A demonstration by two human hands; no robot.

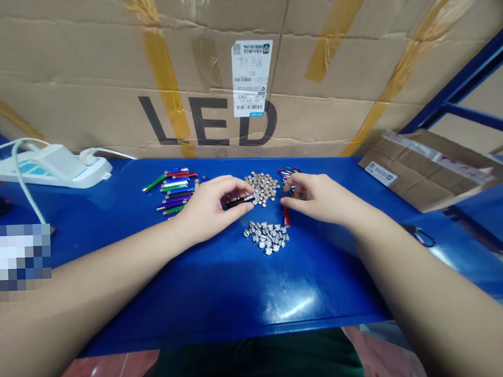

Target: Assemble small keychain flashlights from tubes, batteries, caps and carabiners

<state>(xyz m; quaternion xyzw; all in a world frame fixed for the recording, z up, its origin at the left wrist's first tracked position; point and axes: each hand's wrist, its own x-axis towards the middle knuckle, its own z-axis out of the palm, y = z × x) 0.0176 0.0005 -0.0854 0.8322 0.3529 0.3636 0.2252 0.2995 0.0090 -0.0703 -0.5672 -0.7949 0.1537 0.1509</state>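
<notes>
Left hand (213, 206) is clamping a black metal tube (237, 201) between thumb and fingers, its tip pointing at a pile of button cells (264, 185). Right hand (312, 196) is hovering opposite, thumb and fingers standing apart, no held part showing; a red tube (286, 217) is lying below its thumb, coloured metal loops (291, 170) sitting partly hidden behind the fingers. Step in hand is looking like tube handling, with small parts within reach. Next move is calling, my read, for a steady tube and a fine pinch, since the pieces are lying loose and could roll. Silver slotted caps (270, 238) are sitting nearer the wearer; multicoloured tubes (178, 186) are lying left of the left hand. Everything is resting on a glossy blue table (189, 300). Power strip (75, 171) is sitting far left, small carton (436, 174) right, big LED carton (335, 117) walling off the back.
</notes>
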